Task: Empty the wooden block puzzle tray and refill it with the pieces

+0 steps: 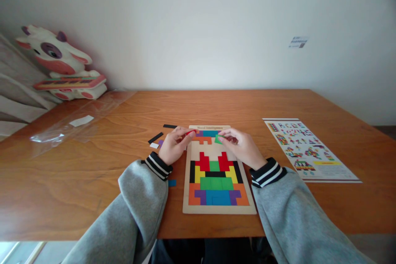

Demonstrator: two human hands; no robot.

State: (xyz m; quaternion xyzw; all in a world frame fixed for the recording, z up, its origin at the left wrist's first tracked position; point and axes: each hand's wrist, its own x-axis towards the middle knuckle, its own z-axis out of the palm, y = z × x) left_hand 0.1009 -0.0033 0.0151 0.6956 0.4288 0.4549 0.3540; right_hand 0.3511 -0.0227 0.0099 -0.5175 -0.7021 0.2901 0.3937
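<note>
A wooden puzzle board [219, 209] lies on the table in front of me, its lower half filled with coloured blocks. My left hand [174, 146] rests at the board's upper left edge, fingers curled and pinching a small red piece [191, 132]. At the board's top right, my right hand [243, 145] pinches a green piece [218, 139] beside the orange, purple and blue blocks in the top row [206, 135].
Loose black, white and purple pieces [155, 137] lie left of the board, and a blue one [172, 182] sits by my left sleeve. A printed pattern sheet [306, 148] lies at right. A clear plastic bag [74, 121] and a cow plush [62, 64] are far left.
</note>
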